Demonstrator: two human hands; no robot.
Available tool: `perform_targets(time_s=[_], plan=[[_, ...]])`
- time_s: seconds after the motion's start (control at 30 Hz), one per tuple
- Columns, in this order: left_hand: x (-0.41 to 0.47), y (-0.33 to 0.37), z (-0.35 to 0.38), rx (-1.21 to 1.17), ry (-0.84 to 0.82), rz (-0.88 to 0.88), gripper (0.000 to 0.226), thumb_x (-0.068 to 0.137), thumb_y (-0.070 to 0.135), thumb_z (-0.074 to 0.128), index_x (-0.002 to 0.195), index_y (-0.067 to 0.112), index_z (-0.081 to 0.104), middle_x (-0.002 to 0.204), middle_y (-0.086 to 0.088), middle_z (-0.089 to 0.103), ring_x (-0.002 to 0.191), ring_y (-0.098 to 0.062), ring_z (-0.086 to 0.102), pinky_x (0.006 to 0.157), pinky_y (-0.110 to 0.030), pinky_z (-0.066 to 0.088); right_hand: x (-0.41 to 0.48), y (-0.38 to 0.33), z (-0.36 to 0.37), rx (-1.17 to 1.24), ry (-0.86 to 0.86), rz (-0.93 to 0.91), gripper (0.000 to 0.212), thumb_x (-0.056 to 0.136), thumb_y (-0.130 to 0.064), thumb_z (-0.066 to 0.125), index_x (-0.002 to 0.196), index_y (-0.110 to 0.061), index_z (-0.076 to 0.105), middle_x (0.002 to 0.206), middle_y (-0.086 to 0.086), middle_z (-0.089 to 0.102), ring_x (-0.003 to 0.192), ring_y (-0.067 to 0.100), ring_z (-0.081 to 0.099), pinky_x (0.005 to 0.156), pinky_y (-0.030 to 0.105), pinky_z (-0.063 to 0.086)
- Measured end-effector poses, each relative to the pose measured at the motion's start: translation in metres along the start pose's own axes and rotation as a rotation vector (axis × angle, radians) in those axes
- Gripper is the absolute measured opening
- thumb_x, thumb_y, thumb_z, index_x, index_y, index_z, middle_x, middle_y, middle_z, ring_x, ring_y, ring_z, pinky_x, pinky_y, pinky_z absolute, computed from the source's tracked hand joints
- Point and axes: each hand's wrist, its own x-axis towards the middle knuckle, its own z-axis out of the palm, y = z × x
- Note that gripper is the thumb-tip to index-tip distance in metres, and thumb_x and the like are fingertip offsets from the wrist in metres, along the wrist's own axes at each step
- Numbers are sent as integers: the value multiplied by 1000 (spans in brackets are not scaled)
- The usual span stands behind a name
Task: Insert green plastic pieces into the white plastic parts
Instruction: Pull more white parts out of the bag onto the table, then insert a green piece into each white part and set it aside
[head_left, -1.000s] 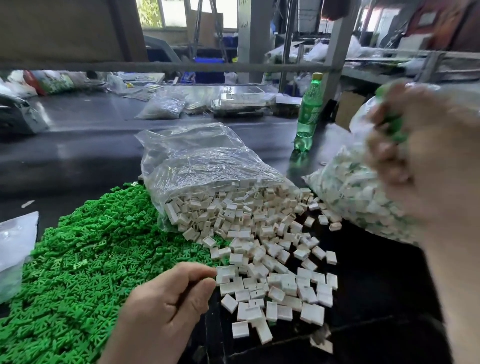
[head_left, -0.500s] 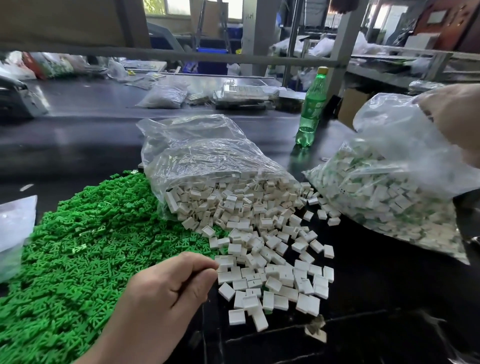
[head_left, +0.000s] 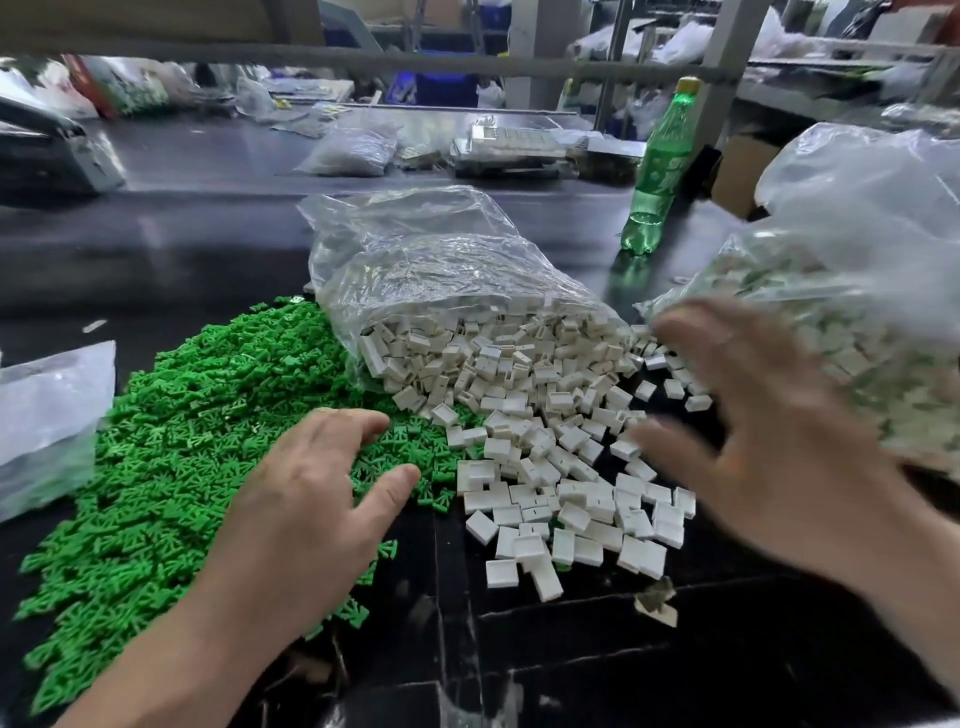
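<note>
Holds the empty, spread left hand (head_left: 311, 488) over the heap of small green plastic pieces (head_left: 171, 467) and the blurred, open-fingered right hand (head_left: 769, 457) above white square plastic parts (head_left: 545, 467) spilled from a crinkled clear plastic bag (head_left: 431, 260) behind, seemingly to pick one each.

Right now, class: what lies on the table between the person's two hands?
In the head view, loose white parts spilled from the clear bag lie between the left hand and right hand.
</note>
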Motion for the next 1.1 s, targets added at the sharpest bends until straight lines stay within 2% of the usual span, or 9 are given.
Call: perform_targets(time_s=[0.1, 0.2, 0.33, 0.43, 0.53, 0.63, 0.77, 0.93, 1.1], plan=[[-2, 1, 1, 143, -151, -13, 78, 76, 77, 26, 140, 35, 41, 143, 13, 44, 132, -7, 37, 109, -31, 29, -20, -33, 50, 56, -462, 23, 100, 76, -87, 43, 144, -60, -25, 156, -27, -27, 141, -4, -25, 117, 37, -8], [-4, 5, 1, 188, -206, 12, 86, 71, 85, 19, 144, 42, 32, 149, 18, 33, 137, -5, 26, 112, -30, 22, -34, -21, 77, -80, -544, 120, 100, 75, -92, 22, 139, -47, -42, 157, -13, -39, 139, 10, -45, 117, 38, -21], [-8, 7, 8, 159, -301, 21, 100, 60, 97, 15, 149, 51, 3, 158, 23, 4, 145, -4, 3, 117, -33, 6, -38, -33, 91, 2, -540, 91, 97, 65, -94, -7, 135, -40, -46, 151, -11, -49, 131, 8, -54, 109, 33, -30], [-14, 16, 15, 140, -438, 87, 108, 47, 106, 20, 130, 64, -34, 143, 32, -43, 126, 10, -44, 104, -24, -27, -27, -53, 101, 75, -506, 32, 99, 72, -91, 1, 148, -38, -35, 150, -16, -46, 130, 4, -54, 109, 32, -29], [-12, 17, 25, 234, -447, 153, 100, 57, 100, 17, 127, 58, -42, 135, 25, -55, 107, 10, -60, 85, -13, -43, -6, -74, 109, 144, -430, -14, 89, 90, -78, 22, 158, -33, -12, 163, -8, -29, 142, 11, -42, 121, 38, -16], [-5, 6, 30, 282, -328, 137, 91, 78, 85, 19, 150, 44, -16, 159, 14, -26, 132, 2, -37, 100, -22, -32, 12, -82, 105, 241, -312, -24, 71, 100, -62, 34, 159, -26, 16, 168, -1, -1, 153, 15, -14, 123, 38, -1], [-2, 0, 24, 223, -227, 127, 87, 81, 79, 4, 154, 36, 20, 163, 11, 13, 148, -9, 6, 112, -25, -7, 19, -72, 83, 339, -165, 111, 63, 100, -60, 35, 153, -25, 36, 159, -4, 30, 146, 15, 24, 122, 37, 21], [0, 3, 13, 242, -40, 165, 55, 95, 57, 34, 127, 24, 64, 127, 3, 63, 121, -19, 54, 102, -34, 35, 3, -65, 49, -87, -338, 72, 72, 78, -83, 25, 129, -37, 48, 116, -14, 60, 93, 10, 54, 74, 30, 45], [-8, 12, 3, 243, -97, 200, 49, 83, 70, 46, 107, 33, 68, 87, 19, 59, 79, -6, 56, 64, -22, 38, -13, -95, 57, -92, -524, -39, 51, 89, -72, 48, 122, -33, 43, 97, -10, 47, 81, 19, 39, 64, 34, 31]])
